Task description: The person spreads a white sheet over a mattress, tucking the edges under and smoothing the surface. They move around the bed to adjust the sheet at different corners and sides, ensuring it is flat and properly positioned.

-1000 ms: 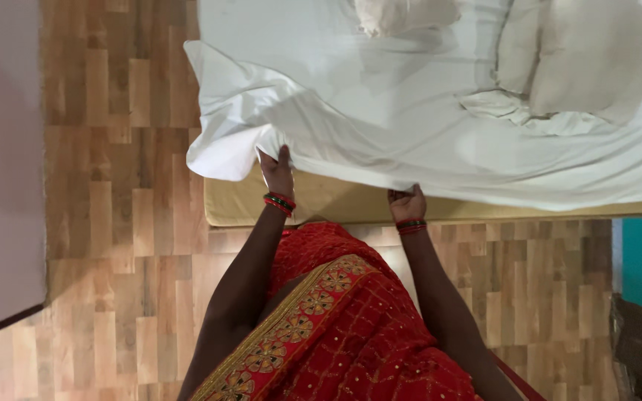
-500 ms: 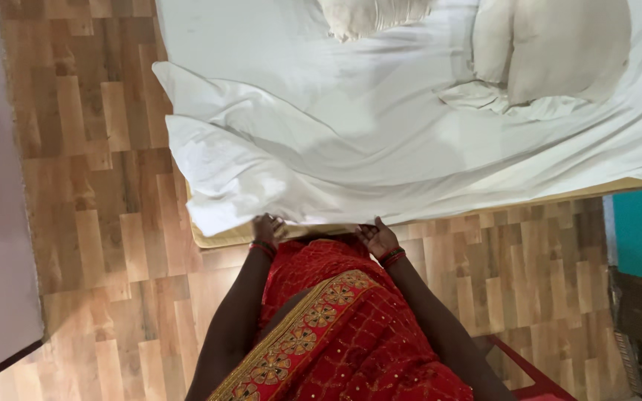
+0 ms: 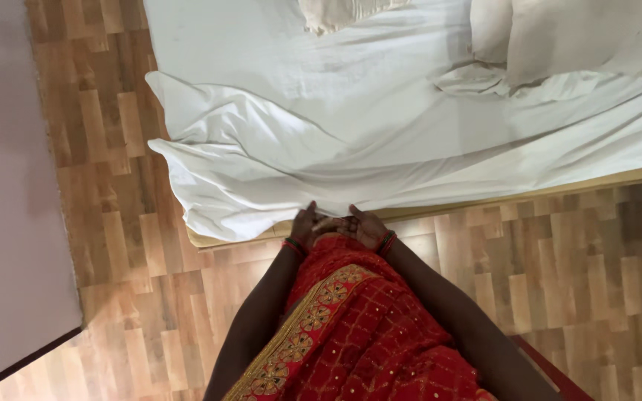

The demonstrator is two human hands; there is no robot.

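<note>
1. Both hands have drawn in toward the body since a second ago: they were spread apart along the near edge of the bed, and now the left hand (image 3: 305, 225) and right hand (image 3: 366, 226) meet just in front of the red garment (image 3: 351, 327), almost touching.
2. With them the white sheet (image 3: 321, 141) has come along; its loose corner, which was lifted and hanging over the side, now lies lower and bunched at the mattress (image 3: 440, 209) corner, and less of the yellowish mattress edge shows than before.
3. Each grip looks closed on the sheet's near hem, fingers curled, though the pinch itself is partly hidden by the cloth and by the hands crowding each other.
4. As far as I can judge, the sheet is spread over most of the bed but is rumpled in heavy folds at the near left corner, which overhangs the wooden floor (image 3: 544, 260); the edge is not smoothed or tucked.
5. Farther up the bed two pillows (image 3: 559, 37) lie at the top, one crumpled, with creases in the cloth around them.
6. A pale wall (image 3: 1, 186) stands off to the left.
</note>
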